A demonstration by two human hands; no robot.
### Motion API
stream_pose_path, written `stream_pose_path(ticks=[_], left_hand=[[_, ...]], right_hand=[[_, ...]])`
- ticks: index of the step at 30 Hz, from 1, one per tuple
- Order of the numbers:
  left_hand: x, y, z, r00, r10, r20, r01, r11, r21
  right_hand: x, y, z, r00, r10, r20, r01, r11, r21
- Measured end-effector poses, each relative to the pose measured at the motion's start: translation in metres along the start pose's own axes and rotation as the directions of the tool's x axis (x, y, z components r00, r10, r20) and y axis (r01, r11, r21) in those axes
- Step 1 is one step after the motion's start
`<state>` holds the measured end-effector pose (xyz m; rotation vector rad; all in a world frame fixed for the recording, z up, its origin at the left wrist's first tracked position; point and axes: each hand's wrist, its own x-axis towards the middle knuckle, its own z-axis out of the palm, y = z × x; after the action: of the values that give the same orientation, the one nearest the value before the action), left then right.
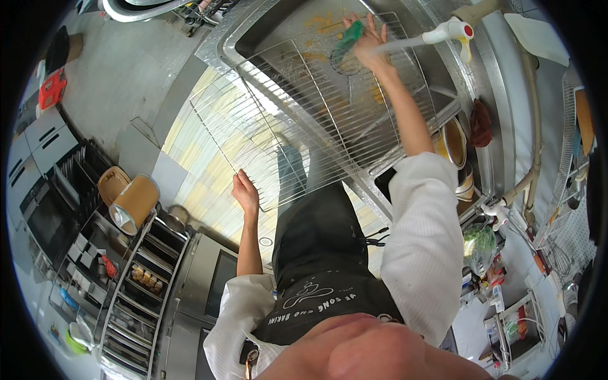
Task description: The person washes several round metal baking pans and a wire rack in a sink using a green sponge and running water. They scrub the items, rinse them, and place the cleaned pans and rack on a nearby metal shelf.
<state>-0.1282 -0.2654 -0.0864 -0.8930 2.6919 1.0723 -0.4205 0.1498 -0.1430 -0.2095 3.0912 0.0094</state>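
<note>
A wire cooling rack (318, 92) spans from in front of my body over the edge of the steel sink (253, 31), tilted. My left hand (246, 192) is closed on its near left edge. At the rack's far end, above the basin, my right hand (370, 50) holds a green scouring pad (348, 39), its fingers partly spread and the pad at the thumb side. A white tap (446, 31) with a red button sends a stream of water (402, 45) onto the right hand. Orange-brown residue (316, 24) lies on the basin floor beneath the wires.
Metal containers (451, 142) and a dark red cloth (481, 123) sit at the sink's right side. To the left stands a tray rack (140, 285) with a brown tub (134, 202) on top. A red crate (52, 88) is farther left.
</note>
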Motion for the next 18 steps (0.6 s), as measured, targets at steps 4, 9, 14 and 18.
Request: stream_pose_path(ticks=[4, 9, 14, 18], left_hand=[[-0.016, -0.042, -0.005, 1.000, -0.007, 0.001, 0.007, 0.999, 0.034], [-0.020, -0.025, -0.046, 0.999, -0.045, 0.012, 0.043, 0.994, 0.103], [-0.020, -0.012, -0.059, 0.998, -0.057, 0.011, 0.056, 0.992, 0.115], [-0.024, -0.007, -0.061, 0.998, -0.068, 0.015, 0.067, 0.995, 0.069]], right_hand=[[-0.025, -0.057, -0.040, 0.986, -0.153, -0.060, 0.159, 0.982, 0.106], [-0.057, -0.101, -0.030, 0.966, -0.202, -0.160, 0.257, 0.718, 0.646], [-0.066, -0.112, -0.016, 0.824, -0.291, -0.486, 0.545, 0.639, 0.543], [-0.054, -0.107, -0.040, 0.971, -0.073, -0.228, 0.219, 0.656, 0.722]])
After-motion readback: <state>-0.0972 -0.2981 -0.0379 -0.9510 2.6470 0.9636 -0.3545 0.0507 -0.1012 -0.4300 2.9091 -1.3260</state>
